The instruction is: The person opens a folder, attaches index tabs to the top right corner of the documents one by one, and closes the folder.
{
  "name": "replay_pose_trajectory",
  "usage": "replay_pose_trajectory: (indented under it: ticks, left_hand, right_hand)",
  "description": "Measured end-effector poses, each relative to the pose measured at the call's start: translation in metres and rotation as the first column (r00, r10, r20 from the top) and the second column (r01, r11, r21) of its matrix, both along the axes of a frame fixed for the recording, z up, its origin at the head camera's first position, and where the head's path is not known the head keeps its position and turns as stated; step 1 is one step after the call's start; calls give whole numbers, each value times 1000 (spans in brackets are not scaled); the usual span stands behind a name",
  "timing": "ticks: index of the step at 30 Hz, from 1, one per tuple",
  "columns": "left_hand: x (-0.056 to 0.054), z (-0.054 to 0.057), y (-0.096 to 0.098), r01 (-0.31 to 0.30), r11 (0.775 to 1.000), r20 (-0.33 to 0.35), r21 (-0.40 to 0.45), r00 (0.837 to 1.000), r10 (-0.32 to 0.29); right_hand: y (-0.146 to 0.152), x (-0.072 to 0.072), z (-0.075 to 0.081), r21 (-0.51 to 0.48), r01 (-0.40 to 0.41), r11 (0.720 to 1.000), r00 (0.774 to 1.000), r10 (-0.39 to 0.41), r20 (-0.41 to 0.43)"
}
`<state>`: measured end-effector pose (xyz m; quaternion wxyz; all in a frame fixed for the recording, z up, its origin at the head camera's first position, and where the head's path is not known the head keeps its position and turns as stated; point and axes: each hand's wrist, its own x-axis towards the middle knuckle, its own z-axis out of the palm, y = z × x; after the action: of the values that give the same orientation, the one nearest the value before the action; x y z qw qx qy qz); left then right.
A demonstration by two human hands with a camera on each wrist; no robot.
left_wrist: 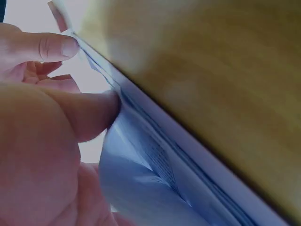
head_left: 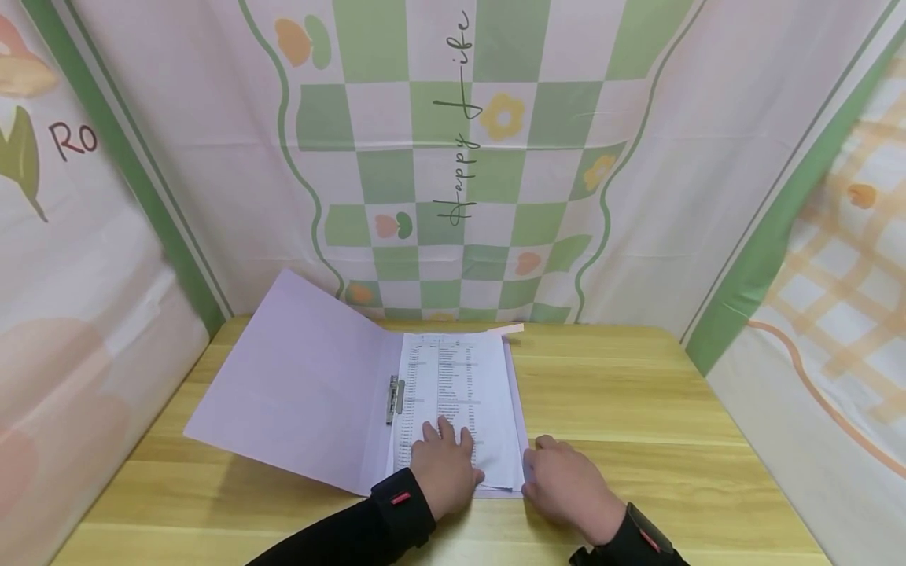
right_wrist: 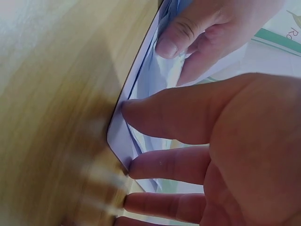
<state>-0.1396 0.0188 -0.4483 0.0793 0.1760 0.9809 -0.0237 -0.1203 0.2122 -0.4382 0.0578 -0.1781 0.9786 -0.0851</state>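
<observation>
On the right half of the lilac folder (head_left: 304,385), the left hand (head_left: 444,475) spreads its fingers over thin printed papers (head_left: 491,385), gripping nothing; the right hand (head_left: 572,483), its fingers fairly straight and loosely parted, touches the folder's right edge. The smooth folder lies open with a slim metal clip (head_left: 392,399) beside its fold; beneath it is a wood-grained table (head_left: 637,393), behind it a checkered cloth (head_left: 382,114)

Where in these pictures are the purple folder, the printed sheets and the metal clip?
Purple folder (head_left: 300,385): head view, on its opened cover.
Printed sheets (head_left: 454,379): head view, on the top page's printed face.
Metal clip (head_left: 392,401): head view, on its middle.
</observation>
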Motion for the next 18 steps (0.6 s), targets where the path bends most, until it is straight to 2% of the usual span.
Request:
replay_pose_trajectory:
  ticks: [6, 9, 13, 18]
  left_hand:
    - [-1, 0, -3, 24, 999, -46, 24, 999, -23]
    - [-1, 3, -6, 42, 998, -14, 44, 999, -41]
    - [-4, 6, -11, 60, 990, 28, 126, 998, -64]
    - [-9, 8, -19, 100, 975, 44, 197, 993, -110]
  right_hand:
    - [-2, -4, 4, -10, 7, 1000, 1000, -7, 16]
    - [-4, -8, 5, -47, 9, 999, 1000, -8, 25]
    - [-6, -11, 4, -82, -5, 997, 999, 9, 50]
    - [-11, -12, 6, -119, -43, 992, 997, 50, 58]
